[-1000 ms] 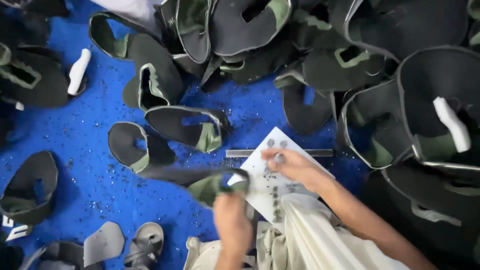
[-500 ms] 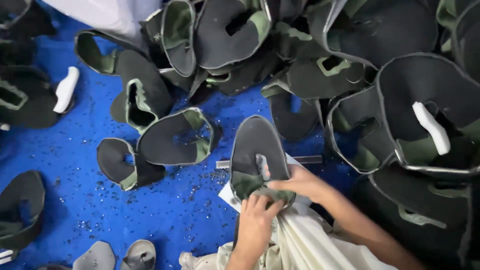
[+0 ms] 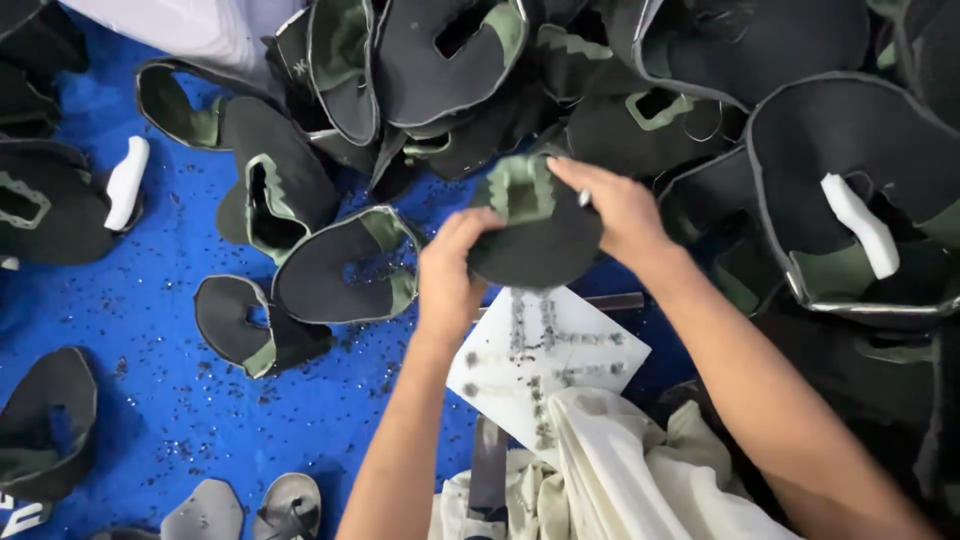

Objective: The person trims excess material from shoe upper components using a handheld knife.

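Matt black fabric shoe upper [image 3: 540,235], speckled blue floor [image 3: 150,400], creased white cloth [image 3: 620,470]

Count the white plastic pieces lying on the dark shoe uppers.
2. One white piece lies at the left edge on a dark upper; the other white piece lies on the big upper at right. More may be hidden under the pile.

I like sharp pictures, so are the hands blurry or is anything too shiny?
Head view: left hand and right hand look slightly soft; the black shoe upper they hold shows no glare; even light, soft shadows on the blue mat.
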